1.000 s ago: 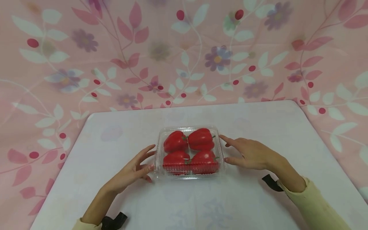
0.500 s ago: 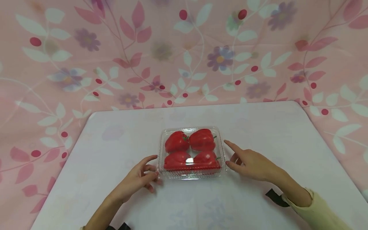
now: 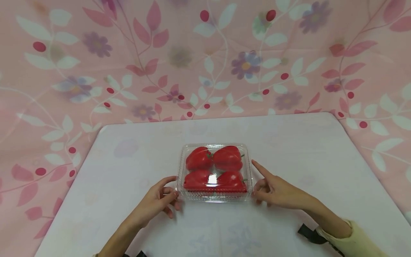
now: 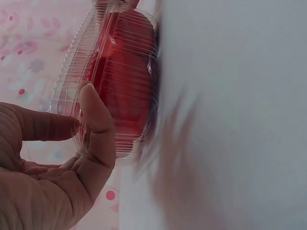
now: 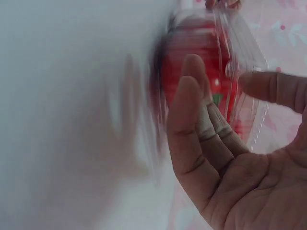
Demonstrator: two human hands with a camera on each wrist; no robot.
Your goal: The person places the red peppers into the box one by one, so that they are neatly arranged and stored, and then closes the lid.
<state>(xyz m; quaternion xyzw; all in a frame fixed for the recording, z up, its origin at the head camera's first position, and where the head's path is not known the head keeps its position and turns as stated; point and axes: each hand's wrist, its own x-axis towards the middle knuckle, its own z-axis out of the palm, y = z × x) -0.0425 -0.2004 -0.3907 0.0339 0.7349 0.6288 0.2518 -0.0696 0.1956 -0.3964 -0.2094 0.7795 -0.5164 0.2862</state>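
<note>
A clear plastic clamshell box (image 3: 215, 198) with a ribbed wall lies around the middle of the white table. Several red bell peppers (image 3: 228, 159) with green stems sit inside it in two rows. My left hand (image 3: 155, 203) pinches the box's left edge near its front corner; in the left wrist view, thumb and curled finger meet over the clear rim (image 4: 72, 79). On the opposite side, my right hand (image 3: 279, 191) pinches the edge near the front right corner, its index finger straight along the side. Whether the box's base touches the table cannot be seen.
A white cloth with faint flower prints covers the table (image 3: 135, 164). Behind it hangs a pink floral curtain (image 3: 205, 64). Black straps (image 3: 311, 234) show at both wrists, and a pale yellow sleeve (image 3: 359, 239) covers the right forearm.
Both hands have slid toward me along the box's sides, from mid-side to the front corners. The box has shifted very slightly toward me. Both hands have come to grip its edges.
</note>
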